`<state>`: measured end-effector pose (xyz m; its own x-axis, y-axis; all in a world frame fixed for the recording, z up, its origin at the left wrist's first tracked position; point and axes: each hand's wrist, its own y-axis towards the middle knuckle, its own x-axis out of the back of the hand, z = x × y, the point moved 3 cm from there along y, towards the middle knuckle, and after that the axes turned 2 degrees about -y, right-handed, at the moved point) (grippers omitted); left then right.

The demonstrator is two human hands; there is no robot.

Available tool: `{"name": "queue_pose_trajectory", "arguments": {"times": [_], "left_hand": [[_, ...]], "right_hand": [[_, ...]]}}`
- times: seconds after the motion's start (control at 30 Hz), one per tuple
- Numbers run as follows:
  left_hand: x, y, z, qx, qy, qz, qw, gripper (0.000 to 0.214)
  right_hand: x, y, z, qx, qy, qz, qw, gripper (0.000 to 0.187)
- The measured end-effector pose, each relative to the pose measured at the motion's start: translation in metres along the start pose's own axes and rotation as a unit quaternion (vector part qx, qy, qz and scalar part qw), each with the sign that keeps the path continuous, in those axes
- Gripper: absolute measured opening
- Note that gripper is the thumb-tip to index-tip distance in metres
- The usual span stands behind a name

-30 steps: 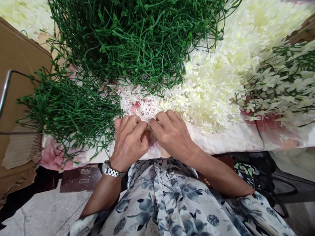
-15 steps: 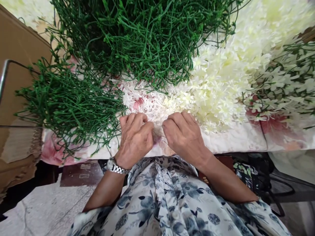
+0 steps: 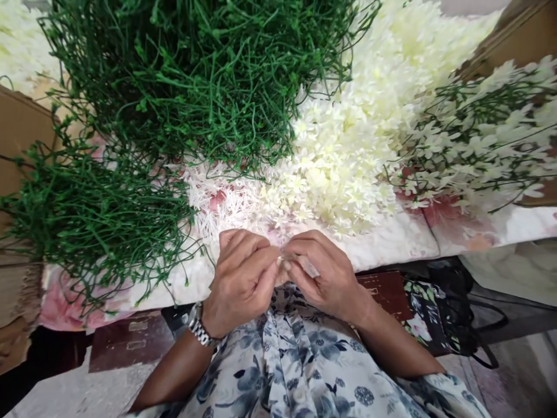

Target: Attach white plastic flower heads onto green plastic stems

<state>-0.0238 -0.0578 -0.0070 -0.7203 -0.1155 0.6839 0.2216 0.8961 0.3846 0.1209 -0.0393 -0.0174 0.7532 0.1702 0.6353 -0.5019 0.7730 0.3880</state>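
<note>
My left hand (image 3: 241, 276), with a watch (image 3: 200, 325) on its wrist, is closed in a pinch at the table's front edge. My right hand (image 3: 324, 276) pinches close against it, thumb and forefinger meeting the left fingertips. Something small and pale shows between the fingertips, too small to name. Just beyond the hands lies a scatter of thin white plastic-looking sprigs (image 3: 202, 203). A heap of cream artificial blossoms (image 3: 331, 180) spreads behind my right hand. Green artificial stems (image 3: 108, 215) lie to the left of my left hand.
A taller mass of green stems (image 3: 195, 75) stands at the back. White flowers on green stems (image 3: 483, 145) lie at right. Cardboard boxes stand at left (image 3: 26, 122) and far right (image 3: 513, 38). A flowered cloth (image 3: 391, 247) covers the table. A dark flowered bag (image 3: 429, 313) is below.
Both hands have drawn nearer to my body and come together, fingertips now meeting. My view has shifted, so the heaps appear further left.
</note>
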Motion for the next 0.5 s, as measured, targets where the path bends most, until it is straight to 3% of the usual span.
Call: {"name": "queue_pose_trajectory", "arguments": {"times": [0.13,0.5], "left_hand": [[-0.011,0.001,-0.004,-0.004,-0.048,0.002,0.999,0.015],[-0.027,0.033,-0.022,-0.046,-0.011,-0.004,0.999,0.013]], "right_hand": [[0.007,-0.009,-0.004,-0.008,0.036,-0.029,0.999,0.015],[0.028,-0.017,-0.02,-0.095,0.03,-0.059,0.993,0.014]]}}
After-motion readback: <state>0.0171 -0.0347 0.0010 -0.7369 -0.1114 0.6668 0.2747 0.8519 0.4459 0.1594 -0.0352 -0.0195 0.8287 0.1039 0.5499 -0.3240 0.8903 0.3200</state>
